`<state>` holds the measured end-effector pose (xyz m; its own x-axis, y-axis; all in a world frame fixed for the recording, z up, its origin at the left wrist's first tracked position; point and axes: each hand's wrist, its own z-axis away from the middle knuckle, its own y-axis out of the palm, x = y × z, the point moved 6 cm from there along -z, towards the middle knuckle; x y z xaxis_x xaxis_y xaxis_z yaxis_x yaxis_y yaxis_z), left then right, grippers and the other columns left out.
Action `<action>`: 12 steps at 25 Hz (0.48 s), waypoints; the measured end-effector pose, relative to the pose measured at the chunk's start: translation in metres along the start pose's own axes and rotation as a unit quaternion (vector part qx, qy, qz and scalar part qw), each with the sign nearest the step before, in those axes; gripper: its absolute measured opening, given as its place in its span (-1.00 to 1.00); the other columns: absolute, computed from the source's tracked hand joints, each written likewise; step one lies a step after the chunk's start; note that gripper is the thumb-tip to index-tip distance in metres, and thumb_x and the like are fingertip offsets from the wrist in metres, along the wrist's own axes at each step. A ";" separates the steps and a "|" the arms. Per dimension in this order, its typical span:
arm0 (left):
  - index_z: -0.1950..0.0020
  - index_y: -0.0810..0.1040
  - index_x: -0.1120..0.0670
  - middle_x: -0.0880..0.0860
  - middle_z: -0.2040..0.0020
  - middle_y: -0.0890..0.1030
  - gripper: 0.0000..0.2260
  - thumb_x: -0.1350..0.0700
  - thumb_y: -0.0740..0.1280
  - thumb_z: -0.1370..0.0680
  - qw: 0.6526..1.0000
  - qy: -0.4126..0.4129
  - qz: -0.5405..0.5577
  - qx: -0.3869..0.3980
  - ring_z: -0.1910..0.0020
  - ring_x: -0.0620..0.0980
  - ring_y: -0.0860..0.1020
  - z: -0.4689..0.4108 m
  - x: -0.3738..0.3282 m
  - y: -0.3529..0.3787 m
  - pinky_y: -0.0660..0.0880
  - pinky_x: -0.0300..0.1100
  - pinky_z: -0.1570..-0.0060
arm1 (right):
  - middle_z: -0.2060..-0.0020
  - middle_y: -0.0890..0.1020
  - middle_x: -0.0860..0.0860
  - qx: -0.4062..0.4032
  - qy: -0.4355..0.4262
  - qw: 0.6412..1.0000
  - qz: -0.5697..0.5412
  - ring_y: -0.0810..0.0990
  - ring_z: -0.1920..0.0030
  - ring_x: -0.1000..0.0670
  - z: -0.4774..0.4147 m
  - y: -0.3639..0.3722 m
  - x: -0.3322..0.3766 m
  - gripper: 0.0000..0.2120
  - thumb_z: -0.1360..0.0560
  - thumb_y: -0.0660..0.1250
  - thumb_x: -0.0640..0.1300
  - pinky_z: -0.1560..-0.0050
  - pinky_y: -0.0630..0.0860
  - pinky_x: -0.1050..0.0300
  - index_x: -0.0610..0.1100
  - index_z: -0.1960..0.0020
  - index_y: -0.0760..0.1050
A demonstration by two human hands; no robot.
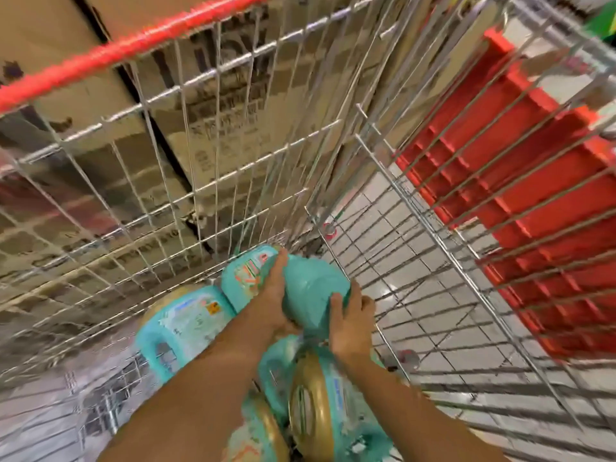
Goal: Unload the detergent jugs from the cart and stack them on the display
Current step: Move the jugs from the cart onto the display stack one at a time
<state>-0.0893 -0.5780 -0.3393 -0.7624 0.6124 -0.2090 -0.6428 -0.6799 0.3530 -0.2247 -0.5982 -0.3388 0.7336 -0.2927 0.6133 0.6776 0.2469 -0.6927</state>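
Observation:
I look down into a wire cart (233, 181) with a red top rail. Several teal detergent jugs lie at its bottom. Both hands reach in and grip one teal jug (310, 291) near the cart's far corner. My left hand (276, 295) wraps its left side, fingers along the label. My right hand (350, 325) clasps its near right end. Another jug (181, 325) with a handle lies to the left. Two jugs with gold trim (320, 408) lie under my forearms. The display is out of view.
Stacked brown cardboard boxes (206, 105) stand behind the cart's far wall. A red plastic pallet or crate (533, 181) sits outside the cart's right wall. Pale tiled floor (400, 261) shows through the wire bottom.

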 end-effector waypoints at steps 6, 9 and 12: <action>-0.25 0.57 0.03 0.12 -0.18 0.63 -0.58 -0.16 0.28 -0.49 0.999 0.010 0.033 0.010 -0.10 0.15 0.59 0.000 0.018 -0.024 0.48 0.11 -0.09 | -0.14 0.49 -0.19 0.003 0.005 0.998 -0.059 0.44 -0.18 -0.17 0.009 -0.010 -0.002 -0.68 -0.63 0.15 -0.04 -0.19 0.35 0.05 -0.20 -0.27 0.45; -0.09 0.64 0.04 0.11 0.06 0.70 -0.66 -0.12 0.31 -0.44 0.996 0.049 0.075 0.004 0.08 0.15 0.64 0.025 0.030 -0.050 0.55 0.13 0.02 | -0.02 0.57 -0.16 0.060 -0.005 0.996 -0.063 0.53 -0.04 -0.13 0.009 -0.018 0.011 -0.70 -0.63 0.15 -0.03 -0.04 0.42 0.05 -0.22 -0.11 0.54; -0.02 0.66 0.14 0.17 0.10 0.70 -0.69 0.04 0.35 -0.34 0.988 0.103 0.116 0.022 0.18 0.15 0.67 0.071 0.018 -0.063 0.62 0.02 0.17 | 0.01 0.61 -0.13 0.142 -0.017 0.983 -0.118 0.57 -0.01 -0.12 0.023 -0.025 0.043 -0.74 -0.63 0.19 -0.04 -0.03 0.48 0.04 -0.21 -0.10 0.52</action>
<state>-0.0573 -0.4951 -0.3004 -0.8908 0.3440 -0.2968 -0.4483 -0.7720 0.4507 -0.2086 -0.5952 -0.2863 0.5528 -0.3426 0.7596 0.8123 0.4250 -0.3995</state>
